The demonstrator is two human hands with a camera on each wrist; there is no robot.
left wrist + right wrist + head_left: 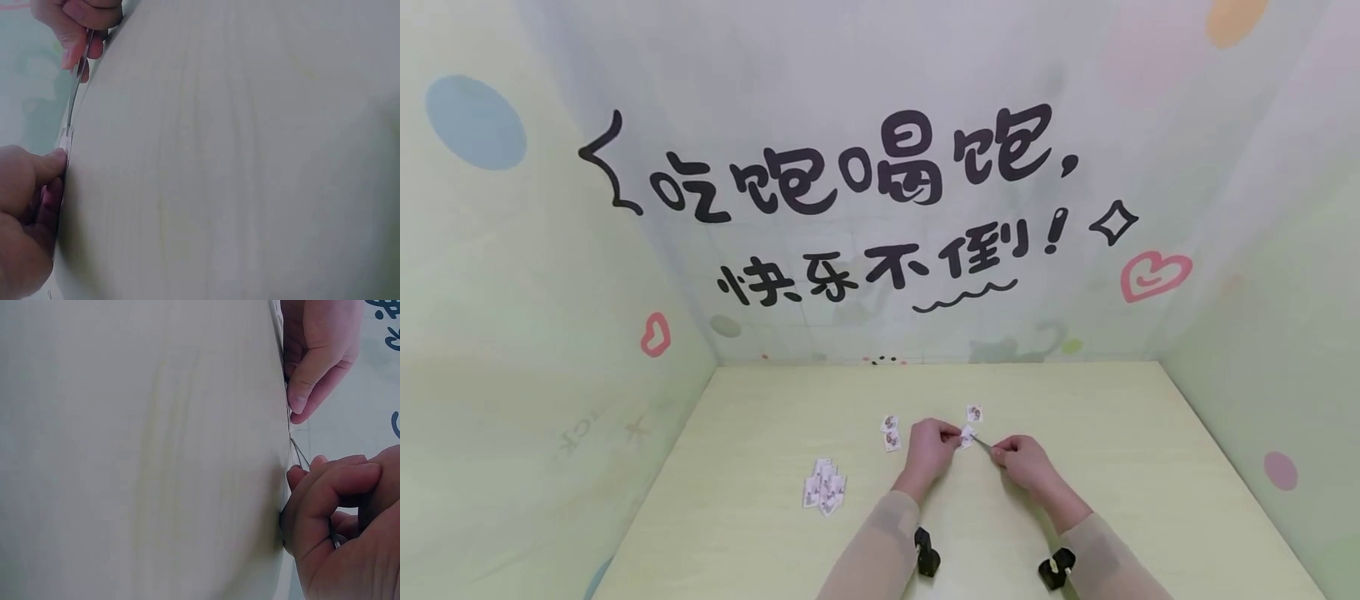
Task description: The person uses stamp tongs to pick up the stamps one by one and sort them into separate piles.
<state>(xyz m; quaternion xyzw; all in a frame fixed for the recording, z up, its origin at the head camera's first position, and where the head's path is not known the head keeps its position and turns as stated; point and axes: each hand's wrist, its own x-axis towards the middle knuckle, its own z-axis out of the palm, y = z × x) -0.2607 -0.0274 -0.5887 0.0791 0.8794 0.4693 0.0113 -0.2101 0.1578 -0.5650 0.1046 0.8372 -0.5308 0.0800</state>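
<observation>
Between thumb and fingers, my left hand (931, 450) pinches the edge of a small white printed paper piece (967, 438) over the table. My right hand (1028, 462) grips thin metal tweezers (982, 442), whose tips meet that piece from the right. In the right wrist view the two prongs of the tweezers (300, 453) show, slightly spread. The left wrist view has the tweezers (76, 100) pointing down to the paper at my left fingertips. Whether the tips clamp the paper or only touch it, I cannot tell.
Just behind the hands lies another printed piece (974, 413). Two more pieces (891, 440) lie end to end left of my left hand. Nearer on the left is an overlapping pile of several pieces (826, 486). Fabric walls enclose the pale table (760, 417).
</observation>
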